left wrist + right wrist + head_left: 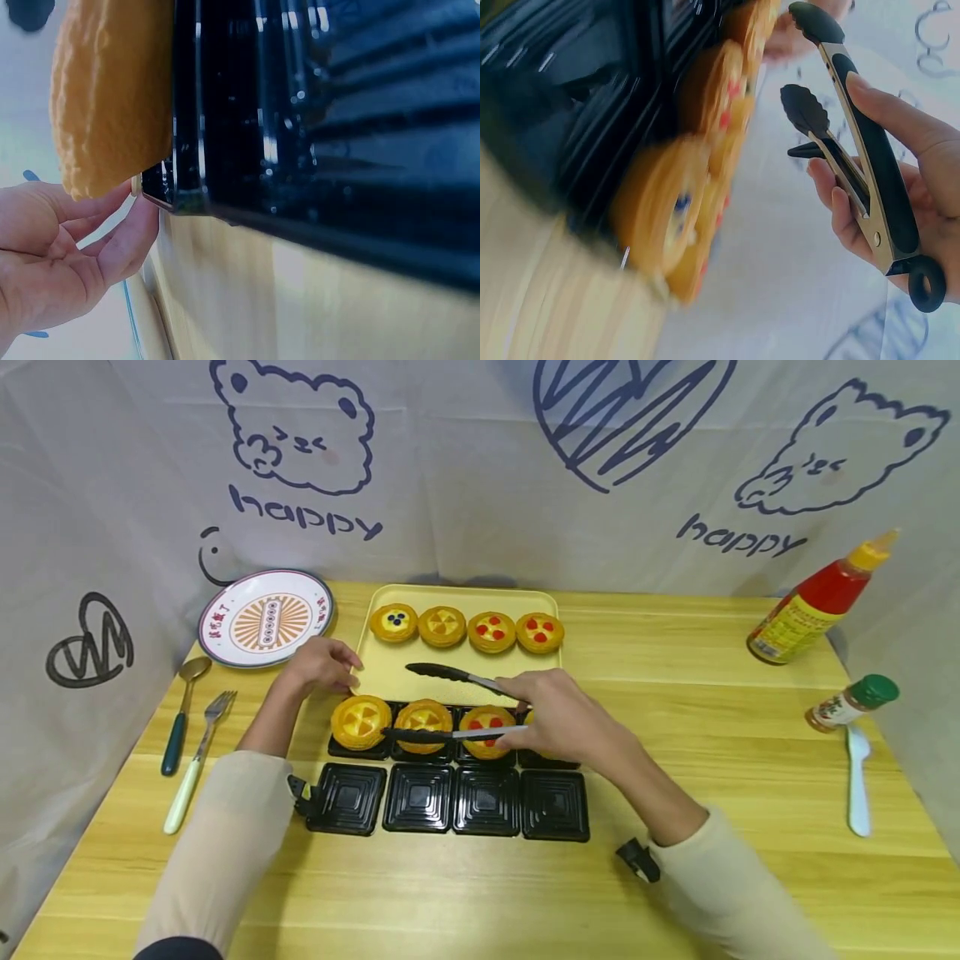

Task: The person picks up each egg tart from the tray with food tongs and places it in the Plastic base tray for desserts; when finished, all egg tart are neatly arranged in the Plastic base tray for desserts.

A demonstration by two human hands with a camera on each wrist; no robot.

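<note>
My right hand (566,714) grips black-and-steel tongs (877,165). The tongs' arms are spread with nothing between them, above a row of egg tarts in a black compartment tray (345,802). Two of those tarts have yellow wedges, such as the leftmost tart (362,720); a red-topped tart (480,722) sits beside them, and the right one is mostly hidden by my hand. At the left edge of a yellow tray (420,675), my left hand (322,664) pinches the rim. Several tarts line its back, including a blueberry tart (393,622) and red-topped tarts (540,632).
A white plate (217,639) leans at the back left, with a spoon (178,727) and fork (198,760) in front. On the right stand a red sauce bottle (813,602) and a green-capped shaker (847,703), beside a pale blue knife (858,785). A cloth wall (465,510) borders the table.
</note>
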